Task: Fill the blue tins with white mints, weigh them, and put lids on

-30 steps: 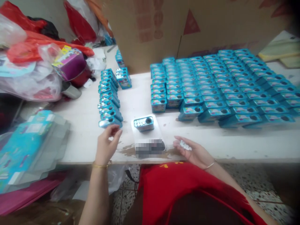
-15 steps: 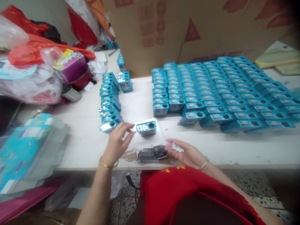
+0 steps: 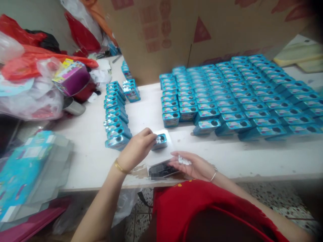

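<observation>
On the white platform of what looks like a weighing scale (image 3: 168, 153) sits a small blue box (image 3: 159, 144), with white round pieces and a dark round opening on its top. My left hand (image 3: 137, 146) reaches over the box's left end, fingertips pinched together at the white pieces; whatever is between them is hidden. Palm up and loosely cupped, my right hand (image 3: 195, 166) holds several small white pieces (image 3: 184, 160) just right of the scale's black panel (image 3: 161, 168).
Rows of blue boxes (image 3: 234, 101) fill the table's right side. A column of boxes topped with white pieces (image 3: 116, 114) stands left of the scale. A large carton (image 3: 174, 37) rises behind. Flattened blue cartons (image 3: 27, 168) and plastic bags (image 3: 37, 94) lie left.
My left hand has moved right, from beside the box to over its left end, and its fingers have closed together. My right hand still holds the white pieces.
</observation>
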A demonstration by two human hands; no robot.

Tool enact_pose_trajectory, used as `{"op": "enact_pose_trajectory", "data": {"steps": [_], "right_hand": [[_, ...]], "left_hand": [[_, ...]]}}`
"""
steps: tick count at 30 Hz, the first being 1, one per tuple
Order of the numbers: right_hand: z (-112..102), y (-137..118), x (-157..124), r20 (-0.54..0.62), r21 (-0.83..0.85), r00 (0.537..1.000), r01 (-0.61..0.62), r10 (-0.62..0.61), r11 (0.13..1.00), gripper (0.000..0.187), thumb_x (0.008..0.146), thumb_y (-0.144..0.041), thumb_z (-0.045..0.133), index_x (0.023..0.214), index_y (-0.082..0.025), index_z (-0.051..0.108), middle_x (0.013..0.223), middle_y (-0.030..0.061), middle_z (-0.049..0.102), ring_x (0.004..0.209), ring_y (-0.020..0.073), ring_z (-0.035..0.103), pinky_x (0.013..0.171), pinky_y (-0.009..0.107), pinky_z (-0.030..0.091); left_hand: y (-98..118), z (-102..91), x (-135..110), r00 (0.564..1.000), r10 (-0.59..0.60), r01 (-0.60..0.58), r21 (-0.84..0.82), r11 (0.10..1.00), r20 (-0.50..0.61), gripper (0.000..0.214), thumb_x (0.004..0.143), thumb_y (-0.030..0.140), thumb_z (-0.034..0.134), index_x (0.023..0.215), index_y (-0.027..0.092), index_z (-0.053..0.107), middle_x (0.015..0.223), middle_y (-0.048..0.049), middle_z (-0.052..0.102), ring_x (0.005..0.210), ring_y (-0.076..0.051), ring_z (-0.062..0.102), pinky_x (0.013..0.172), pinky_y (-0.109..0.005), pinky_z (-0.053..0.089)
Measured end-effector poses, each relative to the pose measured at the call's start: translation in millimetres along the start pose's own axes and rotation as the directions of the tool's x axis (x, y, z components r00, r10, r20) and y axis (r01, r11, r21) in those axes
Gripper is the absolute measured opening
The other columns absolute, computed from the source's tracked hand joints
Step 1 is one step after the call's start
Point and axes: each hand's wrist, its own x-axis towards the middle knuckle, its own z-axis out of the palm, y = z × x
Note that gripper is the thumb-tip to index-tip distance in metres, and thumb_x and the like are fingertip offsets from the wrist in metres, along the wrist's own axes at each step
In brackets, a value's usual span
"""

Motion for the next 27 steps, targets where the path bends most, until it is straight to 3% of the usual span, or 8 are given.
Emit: {"op": "enact_pose_trajectory", "data": {"steps": [5, 8, 10, 14, 18, 22, 27], "right_hand": [[11.7, -3.5, 5.3, 0.038, 0.098, 0.998, -0.06, 0.057, 0.993, 0.021, 0.09, -0.02, 0.048, 0.097, -0.006, 0.062, 0.091, 0.0158, 0.07, 0.09, 0.0197, 0.069, 0.082, 0.026, 0.055], [18.7, -6.1, 6.7, 0.055, 0.166, 0.995, -0.093, 0.085, 0.982, 0.028, 0.094, -0.022, 0.039, 0.1, -0.005, 0.06, 0.095, 0.0163, 0.07, 0.092, 0.0189, 0.069, 0.082, 0.027, 0.054], [21.4, -6.7, 6.6, 0.072, 0.22, 0.995, -0.088, 0.074, 0.972, 0.029, 0.095, -0.022, 0.036, 0.102, -0.006, 0.06, 0.096, 0.0148, 0.07, 0.09, 0.0173, 0.069, 0.083, 0.028, 0.054], [20.1, -3.7, 3.3, 0.074, 0.318, 0.996, -0.079, 0.058, 0.945, 0.023, 0.094, -0.019, 0.04, 0.097, -0.009, 0.061, 0.082, 0.007, 0.07, 0.075, 0.0117, 0.067, 0.074, 0.023, 0.055], [11.8, 0.2, -2.9, 0.024, 0.373, 0.993, -0.113, 0.112, 0.921, 0.02, 0.092, -0.016, 0.044, 0.084, -0.009, 0.062, 0.068, 0.0023, 0.066, 0.059, 0.0084, 0.062, 0.065, 0.019, 0.053], [7.3, 1.5, -5.8, 0.006, 0.39, 0.992, -0.12, 0.127, 0.913, 0.022, 0.091, -0.013, 0.043, 0.083, -0.009, 0.063, 0.066, 0.002, 0.065, 0.055, 0.0072, 0.059, 0.063, 0.018, 0.052], [12.2, 2.4, -1.2, 0.052, 0.358, 0.997, -0.076, 0.062, 0.931, 0.02, 0.09, -0.013, 0.045, 0.088, -0.009, 0.065, 0.07, 0.0032, 0.066, 0.061, 0.0088, 0.062, 0.068, 0.02, 0.053]], "left_hand": [[7.4, 0.5, 10.9, 0.999, 0.037, -0.038, -0.036, 0.999, -0.013, 0.023, 0.094, 0.021, 0.038, 0.101, 0.016, 0.06, 0.095, -0.0071, 0.056, 0.082, -0.014, 0.057, 0.075, -0.026, 0.047], [16.4, -1.8, 8.6, 0.993, 0.068, -0.078, -0.105, 0.991, -0.096, 0.024, 0.093, 0.017, 0.039, 0.108, 0.017, 0.056, 0.099, -0.0079, 0.057, 0.087, -0.014, 0.057, 0.078, -0.027, 0.048], [26.7, 0.8, 4.5, 0.991, 0.099, -0.112, -0.152, 0.982, -0.095, 0.023, 0.091, 0.017, 0.042, 0.11, 0.018, 0.056, 0.098, -0.0079, 0.057, 0.087, -0.015, 0.056, 0.078, -0.027, 0.048], [53.0, 24.4, -3.8, 0.99, 0.117, -0.102, -0.186, 0.977, 0.073, 0.022, 0.087, 0.016, 0.046, 0.107, 0.018, 0.055, 0.096, -0.0083, 0.055, 0.083, -0.016, 0.056, 0.072, -0.028, 0.05], [70.5, 53.4, -8.4, 0.994, 0.037, -0.02, -0.151, 0.988, 0.105, 0.014, 0.086, 0.016, 0.045, 0.097, 0.015, 0.054, 0.095, -0.0087, 0.053, 0.081, -0.017, 0.055, 0.07, -0.029, 0.051], [73.1, 61.6, -11.1, 0.996, 0.002, 0.012, -0.16, 0.987, 0.084, 0.01, 0.088, 0.018, 0.043, 0.091, 0.016, 0.053, 0.092, -0.0074, 0.053, 0.079, -0.016, 0.055, 0.069, -0.028, 0.051], [67.1, 53.9, -11.9, 0.999, 0.041, -0.035, -0.197, 0.98, 0.028, 0.012, 0.089, 0.015, 0.042, 0.087, 0.016, 0.054, 0.09, -0.0069, 0.054, 0.078, -0.014, 0.055, 0.07, -0.027, 0.05]]}}
